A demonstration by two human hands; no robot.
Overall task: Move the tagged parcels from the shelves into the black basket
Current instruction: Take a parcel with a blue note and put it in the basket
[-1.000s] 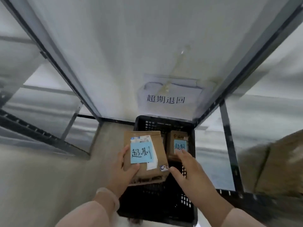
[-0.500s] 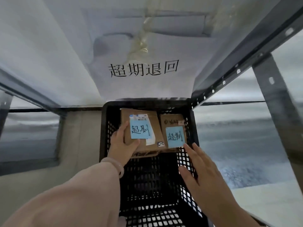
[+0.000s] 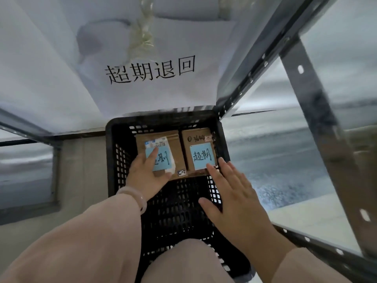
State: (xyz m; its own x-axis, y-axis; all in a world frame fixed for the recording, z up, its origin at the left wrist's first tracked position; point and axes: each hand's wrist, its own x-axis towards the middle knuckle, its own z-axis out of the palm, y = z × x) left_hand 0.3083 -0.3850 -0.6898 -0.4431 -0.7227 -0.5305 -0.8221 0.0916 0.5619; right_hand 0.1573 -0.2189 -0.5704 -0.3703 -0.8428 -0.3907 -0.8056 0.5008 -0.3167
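A black perforated basket [image 3: 119,158] stands on the floor below me. Two brown cardboard parcels lie side by side at its far end, each with a blue handwritten tag. My left hand [image 3: 144,174] grips the left parcel [image 3: 173,150], fingers across its blue tag and thumb at its near edge. The right parcel [image 3: 199,137] lies free against the basket's right wall, its tag [image 3: 202,157] facing up. My right hand [image 3: 234,199] hovers flat and open over the basket's right rim, fingertips just short of that parcel.
A white paper sign [image 3: 151,70] with black characters hangs over the basket's far side. A grey metal shelf upright [image 3: 318,127] and rail run down the right. My knee [image 3: 183,262] covers the basket's near edge. Grey floor lies to the right.
My left hand has lowered the left parcel down into the basket beside the right one. My right hand let go of it and drew back, open. The view has moved closer to the basket.
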